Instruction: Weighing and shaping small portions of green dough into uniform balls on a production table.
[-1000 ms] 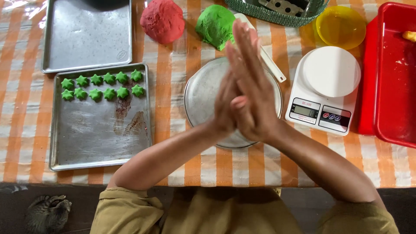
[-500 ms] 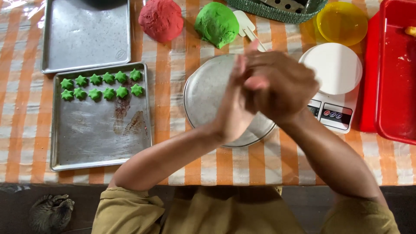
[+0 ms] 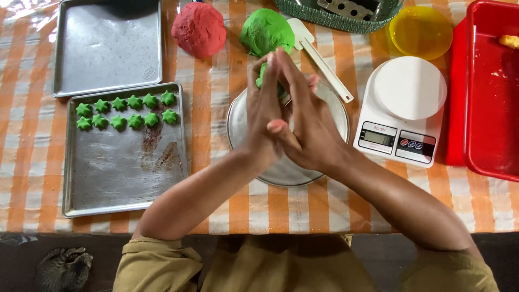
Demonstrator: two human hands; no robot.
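Note:
My left hand [image 3: 263, 116] and my right hand [image 3: 309, 130] are pressed palm to palm above a round metal plate [image 3: 330, 108]. Between the palms sits a small piece of green dough [image 3: 261, 75], showing at the fingertips. A large green dough ball [image 3: 266, 31] and a red dough ball [image 3: 199, 29] lie on the striped cloth beyond my hands. To the left, a metal baking tray [image 3: 124, 173] carries two rows of several green star-shaped dough pieces [image 3: 127, 112].
An empty second tray [image 3: 107, 46] lies at the far left. A white spatula [image 3: 323, 65] leans by the plate. A white kitchen scale [image 3: 403, 111], a yellow bowl [image 3: 420, 32], a red tub [image 3: 489, 92] and a green basket [image 3: 324, 19] stand to the right.
My palms have slid against each other: the right hand moved back from over the scale toward the plate, and the green dough piece now shows at the fingertips.

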